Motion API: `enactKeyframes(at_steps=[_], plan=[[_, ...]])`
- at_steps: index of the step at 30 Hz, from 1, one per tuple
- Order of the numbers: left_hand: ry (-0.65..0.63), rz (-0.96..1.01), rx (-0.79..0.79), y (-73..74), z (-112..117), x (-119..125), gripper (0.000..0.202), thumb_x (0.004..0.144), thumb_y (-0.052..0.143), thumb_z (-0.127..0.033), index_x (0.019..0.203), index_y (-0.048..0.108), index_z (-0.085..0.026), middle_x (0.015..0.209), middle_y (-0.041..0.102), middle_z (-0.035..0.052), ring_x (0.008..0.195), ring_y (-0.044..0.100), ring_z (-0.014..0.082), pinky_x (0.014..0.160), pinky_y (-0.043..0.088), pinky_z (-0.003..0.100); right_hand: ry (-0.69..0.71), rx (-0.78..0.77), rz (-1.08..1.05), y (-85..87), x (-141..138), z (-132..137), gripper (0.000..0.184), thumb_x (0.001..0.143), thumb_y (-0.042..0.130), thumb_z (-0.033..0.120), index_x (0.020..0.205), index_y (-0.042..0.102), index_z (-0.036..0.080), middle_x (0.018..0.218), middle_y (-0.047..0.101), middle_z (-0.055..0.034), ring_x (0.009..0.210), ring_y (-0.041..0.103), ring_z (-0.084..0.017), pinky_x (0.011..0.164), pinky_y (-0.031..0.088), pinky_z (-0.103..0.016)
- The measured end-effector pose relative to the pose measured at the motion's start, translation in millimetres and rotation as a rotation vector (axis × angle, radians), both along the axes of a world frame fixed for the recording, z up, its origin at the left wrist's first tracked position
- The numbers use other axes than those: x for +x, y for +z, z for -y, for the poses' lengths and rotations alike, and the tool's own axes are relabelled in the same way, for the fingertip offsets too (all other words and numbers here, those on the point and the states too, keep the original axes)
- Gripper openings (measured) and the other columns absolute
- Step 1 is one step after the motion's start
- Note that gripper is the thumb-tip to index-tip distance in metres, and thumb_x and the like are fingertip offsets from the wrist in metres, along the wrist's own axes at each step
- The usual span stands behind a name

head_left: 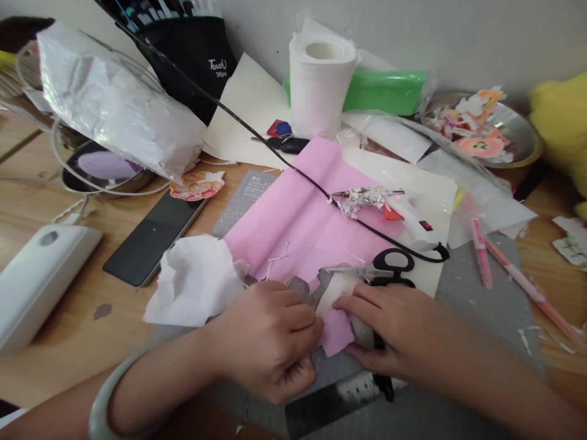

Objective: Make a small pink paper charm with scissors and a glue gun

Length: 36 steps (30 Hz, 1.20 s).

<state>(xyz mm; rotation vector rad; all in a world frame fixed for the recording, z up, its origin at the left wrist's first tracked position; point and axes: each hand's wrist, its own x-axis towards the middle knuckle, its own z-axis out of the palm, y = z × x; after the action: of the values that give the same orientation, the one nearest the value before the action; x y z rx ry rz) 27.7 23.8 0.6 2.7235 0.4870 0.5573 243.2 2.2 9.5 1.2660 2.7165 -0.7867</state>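
A small piece of pink crepe paper (338, 333) lies between my two hands, low over the grey cutting mat. My left hand (270, 336) is closed, its thumb and fingers pinching the paper's left edge. From the right, my right hand (394, 327) grips the same piece, index finger at its top edge and thumb near its lower right corner. Black-handled scissors (392, 267) lie just beyond my right fingers. Behind them spreads a large pink crepe paper sheet (293, 208). A glue gun (408, 223) rests on it, its nozzle wrapped in scraps.
Below my hands lies a metal ruler (334, 397). Crumpled white paper (195, 278) and a phone (156, 238) are on the left. A black cable (257, 137) crosses the workspace. Farther back stand a paper roll (321, 85) and a metal bowl (527, 137) of cutouts. Markers (481, 250) lie right.
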Motion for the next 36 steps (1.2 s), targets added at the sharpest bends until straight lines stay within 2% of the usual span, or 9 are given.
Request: enactKeyframes(at_steps=[7, 14, 36], plan=[[-0.004, 0.030, 0.021, 1.1, 1.3, 0.1, 0.024, 0.062, 0.043, -0.012, 0.072, 0.065, -0.014, 0.049, 0.050, -0.0005, 0.041, 0.038, 0.0157, 0.040, 0.020, 0.033, 0.000, -0.018, 0.007, 3.4, -1.0, -0.3, 0.030, 0.076, 0.065, 0.031, 0.105, 0.058, 0.022, 0.090, 0.064, -0.0007, 0.077, 0.062, -0.021, 0.062, 0.044, -0.033], [-0.001, -0.021, 0.007, 0.6, 1.6, 1.5, 0.025, 0.067, 0.043, -0.012, 0.076, 0.066, -0.013, 0.051, 0.053, -0.0003, 0.043, 0.044, 0.0160, 0.040, 0.026, 0.033, 0.010, -0.008, 0.005, 0.9, -0.1, 0.4, 0.033, 0.076, 0.065, 0.031, 0.107, 0.057, 0.022, 0.093, 0.064, -0.0015, 0.078, 0.062, -0.022, 0.064, 0.045, -0.034], [0.008, -0.019, 0.020, -2.7, 1.6, 1.8, 0.024, 0.070, 0.041, -0.012, 0.081, 0.063, -0.014, 0.052, 0.054, -0.0007, 0.043, 0.045, 0.0156, 0.040, 0.028, 0.032, 0.011, 0.031, -0.008, 0.4, 0.1, 0.3, 0.032, 0.076, 0.065, 0.031, 0.106, 0.059, 0.022, 0.091, 0.065, -0.0019, 0.076, 0.062, -0.021, 0.062, 0.045, -0.033]])
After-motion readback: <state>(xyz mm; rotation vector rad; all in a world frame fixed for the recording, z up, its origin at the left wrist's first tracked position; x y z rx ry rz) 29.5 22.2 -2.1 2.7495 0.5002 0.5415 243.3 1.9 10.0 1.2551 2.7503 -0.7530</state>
